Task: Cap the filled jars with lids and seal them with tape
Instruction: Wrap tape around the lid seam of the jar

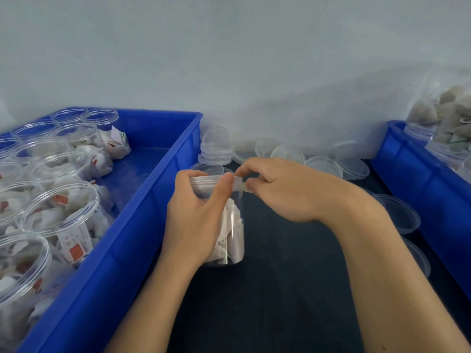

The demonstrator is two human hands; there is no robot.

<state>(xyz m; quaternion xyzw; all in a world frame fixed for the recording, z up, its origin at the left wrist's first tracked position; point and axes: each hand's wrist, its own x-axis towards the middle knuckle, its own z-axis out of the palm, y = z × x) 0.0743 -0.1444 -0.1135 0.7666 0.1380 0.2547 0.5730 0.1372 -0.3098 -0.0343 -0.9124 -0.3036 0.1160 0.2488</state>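
Dark tabletop [280, 289] — pale wall [229, 59]

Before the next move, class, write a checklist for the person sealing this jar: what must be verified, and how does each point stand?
1. Lid sits on the jar: ok.
2. Left hand steadies the jar: ok.
3. Right hand pinches the tape at the lid's edge: ok.
4. Tape goes fully round: cannot tell.
5. Jar filled with sachets: ok.
6. Spare lids within reach: ok.
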